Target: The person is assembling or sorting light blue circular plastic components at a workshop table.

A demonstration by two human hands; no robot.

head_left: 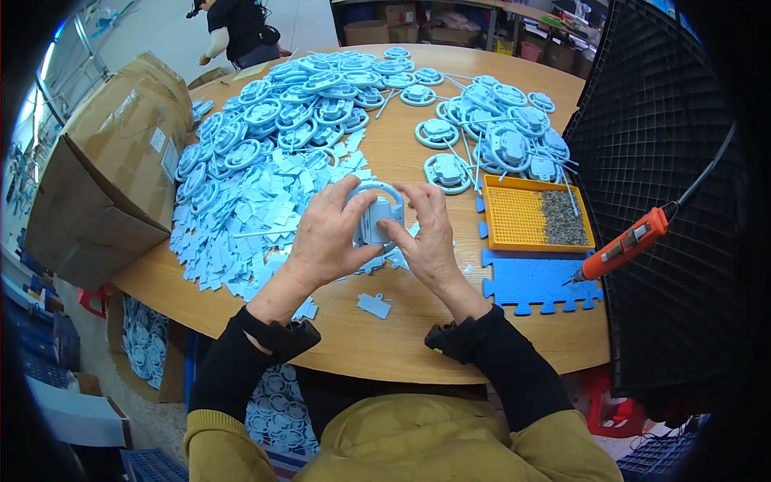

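Note:
Between my two hands, above the near middle of the table, is a light blue plastic ring-shaped part (373, 221) with a boxy centre. My left hand (325, 229) grips its left side, fingers curled over the rim. On the other side my right hand (426, 237) holds it, the thumb pressed on the flat centre. Close below lies a loose light blue flat cover piece (374, 305). A heap of similar flat pieces (249, 209) spreads to the left of my left hand.
Ring-shaped parts (297, 96) pile up at the far left, with more (510, 145) at the far right. A yellow tray (514, 217) of screws sits beside a blue foam mat (530, 277). An orange electric screwdriver (622, 245) hangs there. A cardboard box (112, 153) stands left.

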